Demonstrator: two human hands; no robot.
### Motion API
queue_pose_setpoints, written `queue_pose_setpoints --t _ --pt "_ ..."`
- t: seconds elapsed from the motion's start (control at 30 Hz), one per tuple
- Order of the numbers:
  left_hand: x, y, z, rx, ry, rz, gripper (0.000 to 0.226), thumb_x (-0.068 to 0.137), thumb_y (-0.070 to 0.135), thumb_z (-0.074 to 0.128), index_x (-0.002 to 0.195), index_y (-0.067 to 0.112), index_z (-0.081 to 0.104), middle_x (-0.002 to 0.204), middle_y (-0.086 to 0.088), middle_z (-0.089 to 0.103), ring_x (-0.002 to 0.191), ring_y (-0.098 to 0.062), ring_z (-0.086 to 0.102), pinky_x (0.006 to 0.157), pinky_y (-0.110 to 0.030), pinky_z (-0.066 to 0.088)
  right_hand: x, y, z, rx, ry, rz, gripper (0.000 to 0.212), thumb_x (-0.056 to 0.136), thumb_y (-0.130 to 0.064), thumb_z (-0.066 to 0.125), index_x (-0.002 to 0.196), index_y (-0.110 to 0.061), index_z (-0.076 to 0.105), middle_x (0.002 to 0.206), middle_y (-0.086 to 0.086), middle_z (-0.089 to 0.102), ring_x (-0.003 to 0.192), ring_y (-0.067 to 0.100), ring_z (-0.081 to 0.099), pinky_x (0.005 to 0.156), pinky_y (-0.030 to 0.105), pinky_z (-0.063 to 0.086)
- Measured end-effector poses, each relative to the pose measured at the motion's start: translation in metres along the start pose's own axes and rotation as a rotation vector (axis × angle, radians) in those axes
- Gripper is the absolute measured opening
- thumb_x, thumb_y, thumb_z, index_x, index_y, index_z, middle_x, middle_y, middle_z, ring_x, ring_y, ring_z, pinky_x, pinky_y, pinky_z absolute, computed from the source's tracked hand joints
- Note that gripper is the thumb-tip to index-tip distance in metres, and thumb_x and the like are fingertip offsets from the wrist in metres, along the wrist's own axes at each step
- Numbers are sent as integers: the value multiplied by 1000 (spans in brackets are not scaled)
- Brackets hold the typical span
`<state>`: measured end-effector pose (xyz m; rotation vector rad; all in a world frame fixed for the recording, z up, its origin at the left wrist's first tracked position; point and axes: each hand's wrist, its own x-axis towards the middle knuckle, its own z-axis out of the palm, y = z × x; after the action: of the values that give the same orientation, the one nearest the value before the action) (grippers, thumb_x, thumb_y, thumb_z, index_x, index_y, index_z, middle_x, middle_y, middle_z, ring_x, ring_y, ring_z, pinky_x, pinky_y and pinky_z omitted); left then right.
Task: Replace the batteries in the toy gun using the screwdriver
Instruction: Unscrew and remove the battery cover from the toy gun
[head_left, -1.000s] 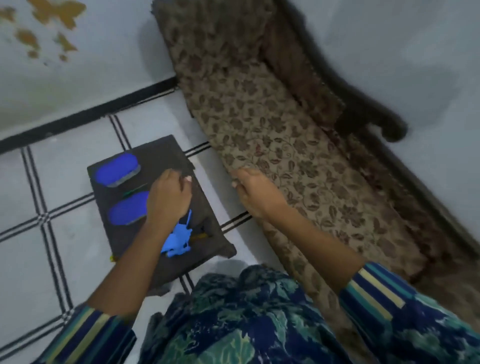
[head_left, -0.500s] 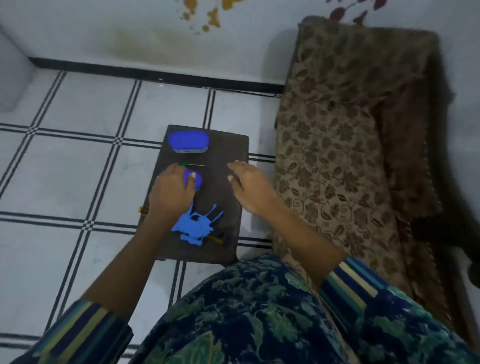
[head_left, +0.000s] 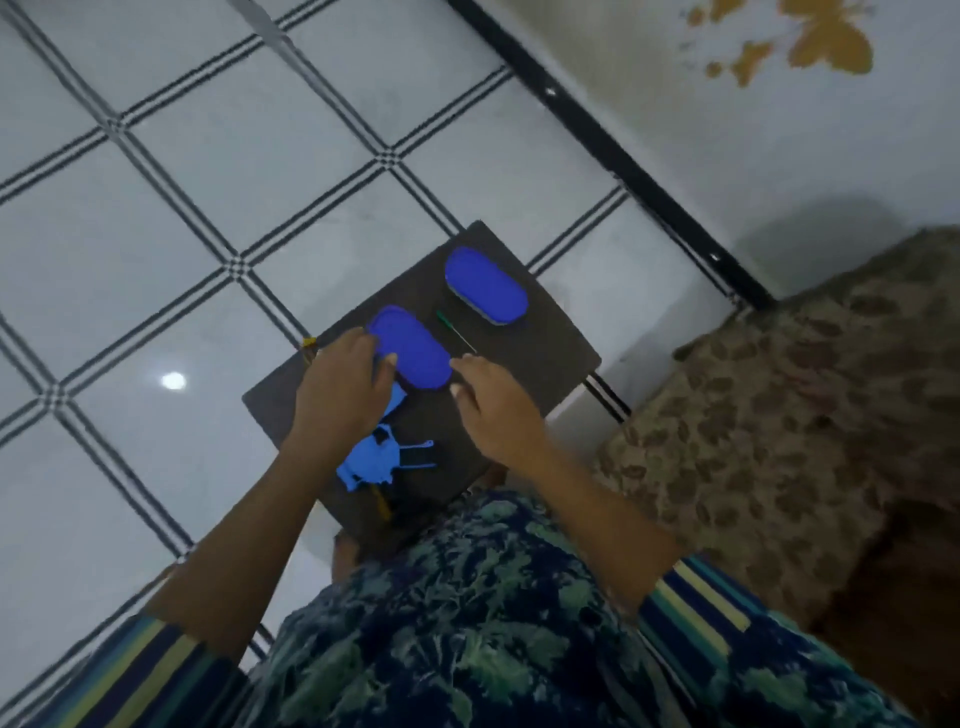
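1 table (head_left: 545, 353) mid-frame: 2 blue boxes (upper box (head_left: 485, 286), lower box (head_left: 415, 353)), 1 screwdriver (head_left: 454, 332) btwn, 1 toy gun (head_left: 374, 457). L hand (head_left: 343, 395) pinches lower box; R hand (head_left: 493, 410) loose, holds nothing.

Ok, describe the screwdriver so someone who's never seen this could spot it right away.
Find the small dark table on the white tiled floor beside the patterned sofa. On it, the screwdriver lies in the gap between the nearer blue oval case and the farther blue oval case. Its green handle and thin metal shaft set it apart from those bulky blue shapes.
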<state>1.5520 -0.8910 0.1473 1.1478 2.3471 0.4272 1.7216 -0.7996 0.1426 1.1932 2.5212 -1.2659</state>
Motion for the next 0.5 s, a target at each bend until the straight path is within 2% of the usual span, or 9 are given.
queue_pose_setpoints --t 0.13,0.2,0.33,0.4,0.5 --pt "12 13 10 -17 46 -108 48 92 39 37 105 -3 57 104 -23 59 94 -43 57 80 -52 48 37 18 -22 -131 -123 -184 40 100 -13 48 138 0 50 143 20 49 138 32 40 113 38 29" --pt "16 17 19 -8 38 -135 43 93 35 39 103 -3 57 103 -23 58 94 -43 56 80 -50 47 52 26 -27 -177 -156 -233 40 99 -11 49 137 2 51 142 22 50 136 35 41 114 40 29" --pt "23 14 41 -112 51 -185 50 94 36 41 124 0 55 132 -22 53 120 -40 50 101 -50 40 76 28 -27 -245 -232 -280 41 100 -12 48 139 1 48 144 21 48 138 34 39 116 40 27" --pt "23 10 52 -162 94 -220 45 96 31 47 127 0 54 136 -21 51 126 -39 47 106 -50 36 83 27 -19 -234 -253 -289 42 100 -13 47 140 0 47 144 20 48 138 32 39 115 40 30" --pt "21 2 72 -206 137 -270 43 96 30 48 127 1 55 136 -19 52 127 -37 46 105 -49 37 89 25 -3 -220 -251 -278 42 101 -14 47 141 -1 47 145 18 48 139 29 38 114 37 31"
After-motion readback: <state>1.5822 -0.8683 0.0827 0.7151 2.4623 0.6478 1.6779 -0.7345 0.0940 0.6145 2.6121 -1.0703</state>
